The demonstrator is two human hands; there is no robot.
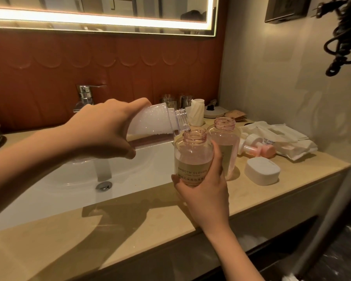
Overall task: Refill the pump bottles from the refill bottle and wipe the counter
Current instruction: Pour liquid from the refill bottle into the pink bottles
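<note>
My left hand (105,128) holds a clear refill bottle (158,122) tipped on its side, foamy inside, its open neck over the mouth of a pink pump bottle (190,157). My right hand (205,189) grips that uncapped pink bottle, labelled "Smooth Clouds", at the sink's right edge. A second uncapped pink bottle (226,138) stands just behind it on the counter (282,185). A detached pump head (255,148), white and pink, lies on its side to the right.
A white sink basin (69,179) with a chrome tap (85,96) fills the left. On the right lie a white soap box (261,171) and a wipes pack (280,140). Glasses, a tissue and a lid stand at the back. Plates sit far left.
</note>
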